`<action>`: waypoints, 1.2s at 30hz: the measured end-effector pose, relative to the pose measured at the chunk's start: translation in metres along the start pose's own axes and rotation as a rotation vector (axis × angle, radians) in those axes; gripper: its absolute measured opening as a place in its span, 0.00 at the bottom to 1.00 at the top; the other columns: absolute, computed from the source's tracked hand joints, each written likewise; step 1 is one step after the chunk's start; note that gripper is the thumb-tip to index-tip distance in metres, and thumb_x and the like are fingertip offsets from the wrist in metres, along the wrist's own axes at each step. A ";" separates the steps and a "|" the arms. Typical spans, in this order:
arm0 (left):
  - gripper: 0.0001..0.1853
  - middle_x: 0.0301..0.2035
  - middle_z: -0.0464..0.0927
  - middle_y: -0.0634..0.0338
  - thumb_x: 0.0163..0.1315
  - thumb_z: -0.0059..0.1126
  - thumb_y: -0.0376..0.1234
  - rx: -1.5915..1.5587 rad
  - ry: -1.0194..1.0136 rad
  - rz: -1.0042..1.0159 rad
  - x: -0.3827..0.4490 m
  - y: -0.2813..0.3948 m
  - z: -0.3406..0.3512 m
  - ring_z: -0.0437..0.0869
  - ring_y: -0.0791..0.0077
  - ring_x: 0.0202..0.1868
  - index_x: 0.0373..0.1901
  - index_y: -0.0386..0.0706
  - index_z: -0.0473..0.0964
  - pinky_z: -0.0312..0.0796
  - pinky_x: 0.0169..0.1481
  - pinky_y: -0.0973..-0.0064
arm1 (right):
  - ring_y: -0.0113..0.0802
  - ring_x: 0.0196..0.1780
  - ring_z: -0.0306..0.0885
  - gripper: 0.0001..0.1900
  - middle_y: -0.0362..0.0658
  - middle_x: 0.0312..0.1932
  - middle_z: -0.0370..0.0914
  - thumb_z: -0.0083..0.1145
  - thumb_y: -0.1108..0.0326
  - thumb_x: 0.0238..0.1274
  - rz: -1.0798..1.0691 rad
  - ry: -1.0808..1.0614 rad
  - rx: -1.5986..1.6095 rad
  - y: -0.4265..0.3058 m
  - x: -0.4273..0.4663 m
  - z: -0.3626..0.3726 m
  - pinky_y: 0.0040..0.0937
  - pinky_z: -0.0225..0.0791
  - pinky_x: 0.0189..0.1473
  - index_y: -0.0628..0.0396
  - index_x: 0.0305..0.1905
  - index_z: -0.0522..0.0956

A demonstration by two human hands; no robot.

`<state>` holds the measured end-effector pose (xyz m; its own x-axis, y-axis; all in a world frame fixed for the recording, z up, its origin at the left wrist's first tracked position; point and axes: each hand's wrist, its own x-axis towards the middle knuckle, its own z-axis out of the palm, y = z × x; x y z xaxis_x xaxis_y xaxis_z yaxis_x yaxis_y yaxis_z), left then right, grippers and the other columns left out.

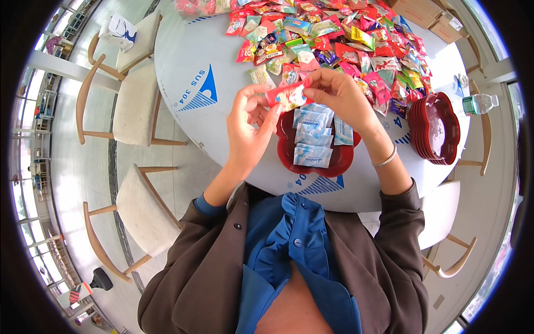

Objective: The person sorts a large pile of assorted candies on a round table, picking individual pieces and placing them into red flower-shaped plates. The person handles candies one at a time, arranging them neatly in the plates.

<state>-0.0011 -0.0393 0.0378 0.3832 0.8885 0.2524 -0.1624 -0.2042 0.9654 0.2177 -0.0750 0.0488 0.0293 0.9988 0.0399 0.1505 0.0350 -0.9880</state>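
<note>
Between my left hand (253, 121) and my right hand (340, 98), a red wrapped snack packet (288, 96) is pinched at its two ends. It is held above the far left rim of a dark red, flower-shaped plastic tray (288, 155). In the tray lie several blue-and-white packets (313, 155), most in an overlapping column, with another packet (343, 131) at the right side. Beyond my hands spreads a large heap of mixed wrapped candies and snacks (333, 31).
Nested dark red trays (434, 127) stand at the right on the round table (183, 54), near a plastic bottle (479, 104) lying on its side. Cardboard boxes (421, 14) are at the far right. Wooden chairs with pale seats (135, 106) surround the table; one bears a white paper bag (119, 32).
</note>
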 end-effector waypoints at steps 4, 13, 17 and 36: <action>0.12 0.36 0.85 0.58 0.71 0.64 0.24 0.151 -0.057 -0.043 -0.016 0.006 -0.013 0.79 0.84 0.27 0.53 0.33 0.76 0.70 0.30 0.84 | 0.21 0.40 0.80 0.09 0.37 0.36 0.84 0.69 0.70 0.68 -0.057 -0.062 -0.139 -0.014 -0.011 0.012 0.25 0.75 0.45 0.60 0.49 0.83; 0.10 0.33 0.87 0.58 0.64 0.72 0.24 0.454 -0.018 0.193 -0.039 0.007 -0.022 0.83 0.81 0.27 0.44 0.37 0.81 0.67 0.27 0.83 | 0.36 0.41 0.84 0.09 0.46 0.37 0.86 0.71 0.73 0.61 -0.265 -0.180 -0.231 -0.017 -0.007 0.014 0.34 0.76 0.46 0.61 0.45 0.85; 0.09 0.33 0.87 0.58 0.63 0.72 0.24 0.525 0.001 0.247 -0.041 0.009 -0.022 0.83 0.80 0.26 0.42 0.38 0.81 0.66 0.25 0.82 | 0.40 0.43 0.85 0.10 0.47 0.39 0.85 0.70 0.74 0.60 -0.328 -0.220 -0.242 -0.018 0.000 0.016 0.35 0.77 0.47 0.60 0.46 0.85; 0.08 0.28 0.82 0.64 0.60 0.72 0.24 0.737 0.002 0.168 -0.041 0.001 -0.004 0.72 0.84 0.20 0.39 0.39 0.82 0.62 0.24 0.81 | 0.41 0.54 0.79 0.09 0.42 0.44 0.83 0.72 0.74 0.56 -0.452 -0.240 -0.469 0.016 0.027 0.013 0.38 0.75 0.57 0.55 0.42 0.90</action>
<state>-0.0201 -0.0742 0.0287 0.4049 0.8218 0.4008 0.4316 -0.5582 0.7086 0.2085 -0.0471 0.0321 -0.3483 0.8718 0.3445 0.5090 0.4845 -0.7115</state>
